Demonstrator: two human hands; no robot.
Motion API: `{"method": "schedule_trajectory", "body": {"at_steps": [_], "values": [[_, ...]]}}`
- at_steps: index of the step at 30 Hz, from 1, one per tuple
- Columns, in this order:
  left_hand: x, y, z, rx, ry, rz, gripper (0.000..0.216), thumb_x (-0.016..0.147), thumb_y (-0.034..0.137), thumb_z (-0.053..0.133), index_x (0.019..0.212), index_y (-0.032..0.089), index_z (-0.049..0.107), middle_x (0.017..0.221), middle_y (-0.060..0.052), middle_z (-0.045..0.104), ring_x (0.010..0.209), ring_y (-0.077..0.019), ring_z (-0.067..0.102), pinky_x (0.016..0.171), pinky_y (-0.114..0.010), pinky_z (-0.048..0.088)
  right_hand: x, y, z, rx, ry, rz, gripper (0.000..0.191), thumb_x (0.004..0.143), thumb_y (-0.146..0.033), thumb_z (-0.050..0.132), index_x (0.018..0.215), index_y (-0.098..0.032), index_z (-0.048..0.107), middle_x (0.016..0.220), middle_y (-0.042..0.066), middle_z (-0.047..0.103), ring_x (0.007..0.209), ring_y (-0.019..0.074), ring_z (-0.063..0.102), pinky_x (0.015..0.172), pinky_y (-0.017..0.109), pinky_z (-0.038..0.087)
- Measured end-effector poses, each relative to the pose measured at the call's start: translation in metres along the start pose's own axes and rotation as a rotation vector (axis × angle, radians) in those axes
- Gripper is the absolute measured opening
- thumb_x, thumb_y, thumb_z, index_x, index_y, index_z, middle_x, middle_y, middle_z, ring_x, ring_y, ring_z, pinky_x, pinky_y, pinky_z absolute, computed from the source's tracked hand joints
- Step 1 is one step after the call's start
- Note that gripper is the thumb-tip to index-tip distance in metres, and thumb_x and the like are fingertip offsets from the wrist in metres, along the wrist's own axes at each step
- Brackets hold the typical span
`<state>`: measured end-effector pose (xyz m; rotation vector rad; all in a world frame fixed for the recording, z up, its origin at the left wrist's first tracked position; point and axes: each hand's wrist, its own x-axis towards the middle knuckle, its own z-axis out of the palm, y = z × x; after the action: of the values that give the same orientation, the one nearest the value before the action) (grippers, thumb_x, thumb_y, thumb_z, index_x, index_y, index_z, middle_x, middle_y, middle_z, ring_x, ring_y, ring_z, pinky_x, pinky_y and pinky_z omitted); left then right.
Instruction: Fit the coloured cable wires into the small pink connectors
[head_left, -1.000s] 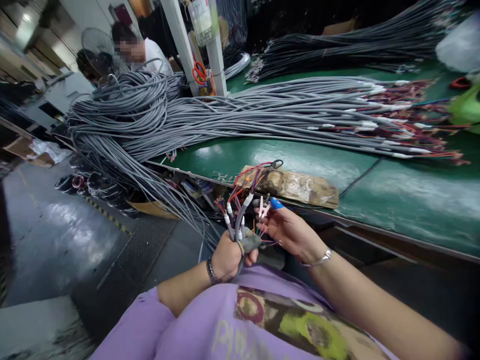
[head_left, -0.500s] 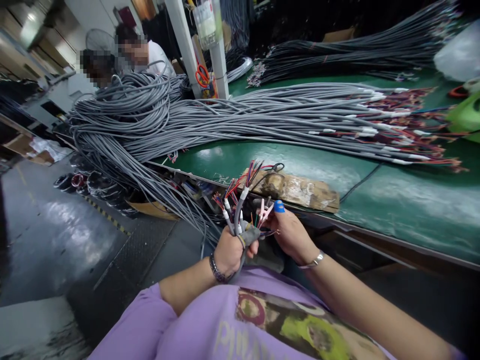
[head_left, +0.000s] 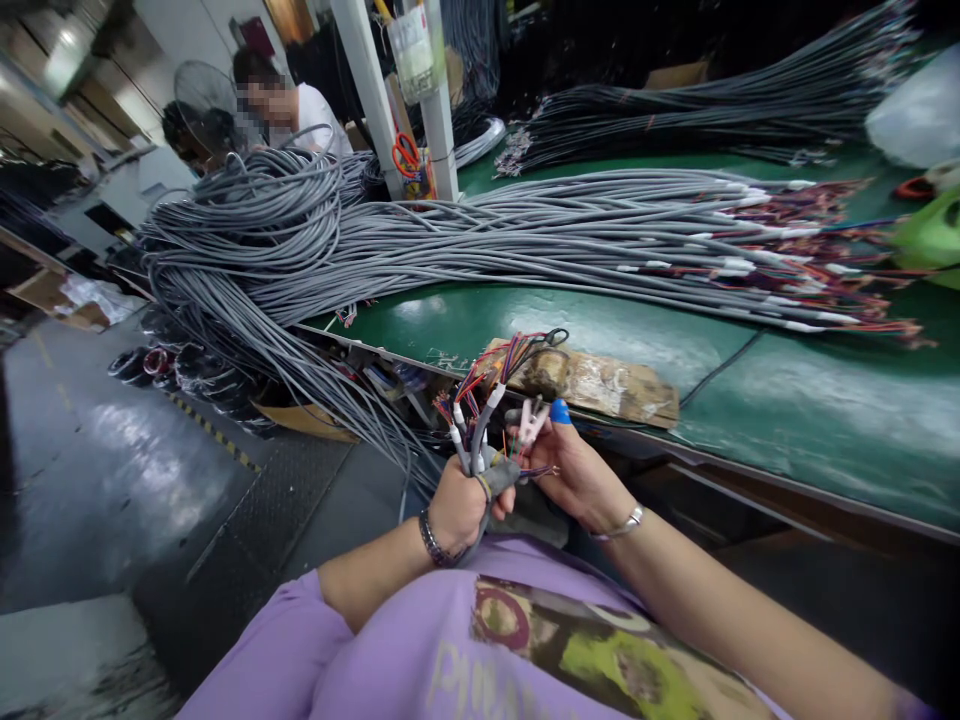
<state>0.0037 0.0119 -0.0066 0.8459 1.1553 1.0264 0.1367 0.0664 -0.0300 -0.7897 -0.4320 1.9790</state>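
My left hand [head_left: 466, 503] is closed round several grey cables [head_left: 480, 428] with white sleeves near their ends. Grey covering shows on its thumb, and thin coloured wires [head_left: 511, 362] fan out above the fist. Close by on the right, my right hand [head_left: 583, 475] is closed, with blue tape [head_left: 559, 411] on one digit. Its fingers pinch a small pale pink clip-shaped tool [head_left: 531, 422] beside the wires. A few purple and orange wire ends [head_left: 541, 470] stick out between the two hands; some fingertips are hidden.
Long grey cables [head_left: 525, 235] lie across the green table [head_left: 795, 400]. A worn wooden block [head_left: 615, 385] sits at its near edge. Black cables [head_left: 675, 120] lie farther back by a white post [head_left: 442, 150]. A person in white [head_left: 315, 118] is at the far left.
My right hand and the pink tool have turned slightly. The upper wires lean farther right, and the wire ends between my hands show more plainly. My left hand keeps its hold.
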Motion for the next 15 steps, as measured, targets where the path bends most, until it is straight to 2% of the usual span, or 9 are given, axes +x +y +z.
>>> {"method": "schedule_trajectory", "body": {"at_steps": [3, 6, 10, 15], "values": [[-0.005, -0.001, -0.003, 0.026, 0.003, 0.016, 0.049, 0.069, 0.056, 0.071, 0.053, 0.015, 0.051, 0.045, 0.002, 0.050, 0.037, -0.0052, 0.040, 0.039, -0.019, 0.030, -0.009, -0.003, -0.008, -0.084, -0.148, 0.089, 0.048, 0.070, -0.067, 0.068, 0.077, -0.019, 0.068, 0.069, 0.003, 0.066, 0.059, 0.0136, 0.060, 0.057, 0.026, 0.052], [-0.008, -0.006, -0.008, 0.082, 0.004, 0.036, 0.049, 0.071, 0.057, 0.070, 0.053, 0.015, 0.052, 0.045, 0.001, 0.051, 0.038, -0.0060, 0.042, 0.040, -0.020, 0.031, -0.019, -0.010, -0.016, -0.202, -0.256, 0.192, 0.042, 0.068, -0.058, 0.076, 0.075, -0.017, 0.069, 0.067, 0.003, 0.065, 0.058, 0.0128, 0.059, 0.056, 0.025, 0.052], [-0.011, -0.014, -0.014, 0.154, 0.010, 0.054, 0.046, 0.073, 0.054, 0.069, 0.054, 0.015, 0.054, 0.047, 0.000, 0.054, 0.041, -0.0075, 0.046, 0.043, -0.020, 0.034, -0.027, -0.015, -0.016, -0.376, -0.263, 0.213, 0.032, 0.066, -0.042, 0.083, 0.076, -0.016, 0.068, 0.066, 0.001, 0.064, 0.054, 0.0103, 0.055, 0.053, 0.023, 0.049], [-0.013, -0.012, -0.015, 0.245, -0.061, 0.052, 0.043, 0.075, 0.051, 0.068, 0.055, 0.014, 0.059, 0.050, -0.002, 0.058, 0.043, -0.0083, 0.048, 0.046, -0.021, 0.037, -0.032, -0.012, -0.002, -0.560, -0.227, 0.079, 0.026, 0.068, -0.038, 0.081, 0.073, -0.016, 0.069, 0.066, 0.002, 0.068, 0.055, 0.0107, 0.054, 0.050, 0.021, 0.040]]}}
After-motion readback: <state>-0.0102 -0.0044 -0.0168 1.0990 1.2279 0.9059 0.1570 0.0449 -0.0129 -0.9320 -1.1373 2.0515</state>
